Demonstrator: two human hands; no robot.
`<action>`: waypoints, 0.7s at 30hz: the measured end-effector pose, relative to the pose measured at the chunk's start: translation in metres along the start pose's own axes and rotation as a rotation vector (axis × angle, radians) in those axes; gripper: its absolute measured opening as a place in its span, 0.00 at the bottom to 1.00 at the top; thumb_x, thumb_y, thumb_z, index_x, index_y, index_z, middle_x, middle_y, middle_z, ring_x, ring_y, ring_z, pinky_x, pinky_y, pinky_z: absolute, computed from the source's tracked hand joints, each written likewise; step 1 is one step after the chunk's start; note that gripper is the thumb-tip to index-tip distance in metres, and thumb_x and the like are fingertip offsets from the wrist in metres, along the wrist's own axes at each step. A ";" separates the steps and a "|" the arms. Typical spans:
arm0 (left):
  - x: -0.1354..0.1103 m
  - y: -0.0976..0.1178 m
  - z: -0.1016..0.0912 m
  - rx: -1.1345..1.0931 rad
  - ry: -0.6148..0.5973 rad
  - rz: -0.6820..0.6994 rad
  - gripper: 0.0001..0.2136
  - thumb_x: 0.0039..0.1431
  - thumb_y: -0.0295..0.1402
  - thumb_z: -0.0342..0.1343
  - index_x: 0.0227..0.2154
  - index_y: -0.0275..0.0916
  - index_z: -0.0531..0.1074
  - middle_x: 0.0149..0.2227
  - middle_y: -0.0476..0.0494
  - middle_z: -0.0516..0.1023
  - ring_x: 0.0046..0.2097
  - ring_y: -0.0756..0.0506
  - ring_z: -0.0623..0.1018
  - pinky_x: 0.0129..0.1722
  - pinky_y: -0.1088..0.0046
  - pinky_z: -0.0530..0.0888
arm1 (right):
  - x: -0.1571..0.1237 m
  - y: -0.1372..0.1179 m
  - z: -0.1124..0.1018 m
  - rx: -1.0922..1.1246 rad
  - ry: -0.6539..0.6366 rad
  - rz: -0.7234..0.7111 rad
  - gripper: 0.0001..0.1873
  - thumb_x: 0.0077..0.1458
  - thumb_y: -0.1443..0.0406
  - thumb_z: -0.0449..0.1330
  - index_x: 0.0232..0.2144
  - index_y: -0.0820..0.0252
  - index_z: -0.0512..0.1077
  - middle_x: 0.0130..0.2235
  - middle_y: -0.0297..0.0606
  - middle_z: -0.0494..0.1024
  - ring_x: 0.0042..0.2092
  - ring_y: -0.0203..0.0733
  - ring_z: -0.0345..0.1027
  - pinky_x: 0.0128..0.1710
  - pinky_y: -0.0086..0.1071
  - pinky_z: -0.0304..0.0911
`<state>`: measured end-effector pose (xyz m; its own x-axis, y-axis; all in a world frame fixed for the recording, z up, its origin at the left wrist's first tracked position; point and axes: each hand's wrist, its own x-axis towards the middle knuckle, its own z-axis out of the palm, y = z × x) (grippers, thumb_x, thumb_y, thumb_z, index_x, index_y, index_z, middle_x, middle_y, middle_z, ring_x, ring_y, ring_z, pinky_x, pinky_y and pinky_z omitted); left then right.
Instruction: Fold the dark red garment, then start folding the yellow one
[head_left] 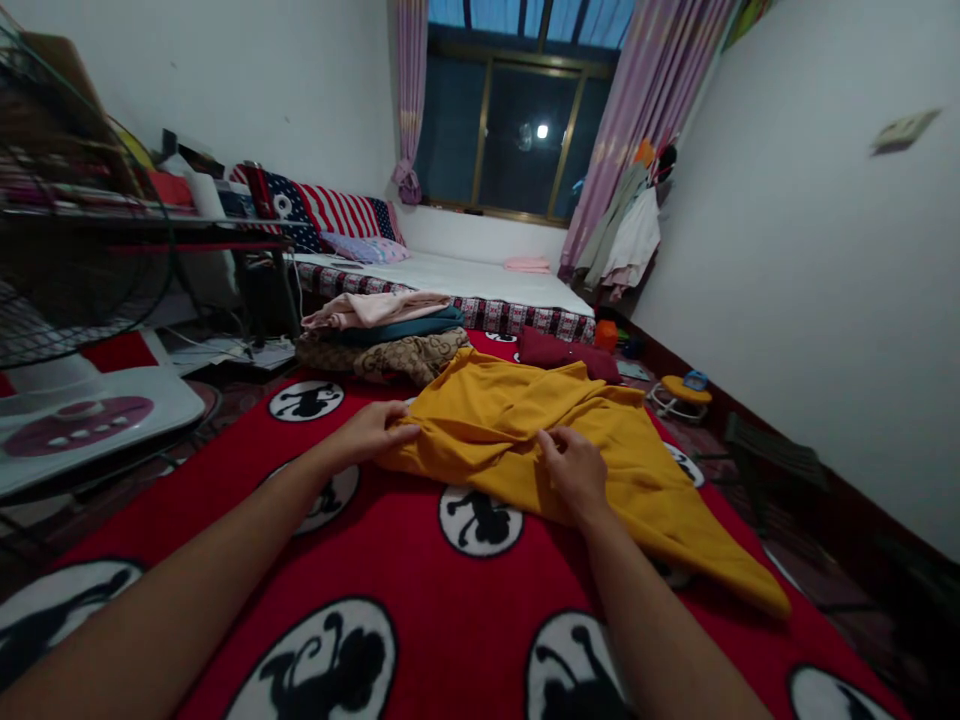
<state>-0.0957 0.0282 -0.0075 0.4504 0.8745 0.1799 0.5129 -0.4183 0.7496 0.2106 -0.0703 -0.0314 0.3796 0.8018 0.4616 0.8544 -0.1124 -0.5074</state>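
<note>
**Two hands on one yellow cloth**

A red blanket (420,560) printed with white discs covers the near surface; seven discs show at least in part. Beyond it lies one low bed (480,280) under a window with two pink curtains. One fan (67,200) stands at the left edge.

Spread on the blanket is a single mustard-yellow cloth (637,470), rumpled, with one long corner trailing toward the right. Behind it sits one stack of folded clothes (390,335), four layers that I can count: pink, teal, and two patterned brown. One dark red folded piece (562,352) lies just beside the stack.

The left hand (371,430) has its fingers closed over the cloth's left edge. The right hand (574,470) pinches a fold near the cloth's middle, fingertips together on the fabric.
</note>
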 end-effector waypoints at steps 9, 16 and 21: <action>0.034 -0.016 0.025 -0.095 0.412 -0.013 0.16 0.41 0.45 0.61 0.28 0.37 0.74 0.32 0.44 0.80 0.34 0.44 0.76 0.33 0.72 0.70 | 0.009 0.009 -0.019 0.205 -0.512 -0.162 0.16 0.50 0.53 0.59 0.22 0.59 0.69 0.23 0.32 0.71 0.26 0.36 0.62 0.26 0.28 0.52; 0.055 -0.026 0.050 -0.023 0.395 0.011 0.17 0.45 0.46 0.58 0.31 0.36 0.75 0.34 0.40 0.80 0.37 0.42 0.78 0.35 0.71 0.70 | 0.012 0.030 0.000 0.229 -0.084 0.019 0.17 0.51 0.52 0.55 0.25 0.59 0.71 0.27 0.39 0.76 0.30 0.42 0.67 0.32 0.33 0.59; 0.050 -0.026 0.054 0.066 0.368 0.102 0.18 0.54 0.48 0.51 0.32 0.37 0.76 0.33 0.41 0.80 0.36 0.42 0.77 0.35 0.71 0.69 | 0.025 0.028 0.003 0.086 -0.019 0.077 0.15 0.53 0.58 0.57 0.39 0.59 0.74 0.33 0.39 0.79 0.34 0.44 0.71 0.37 0.34 0.62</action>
<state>-0.0468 0.0698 -0.0522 0.2154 0.8520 0.4771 0.5306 -0.5123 0.6753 0.2431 -0.0513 -0.0366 0.4356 0.8038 0.4052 0.7889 -0.1241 -0.6018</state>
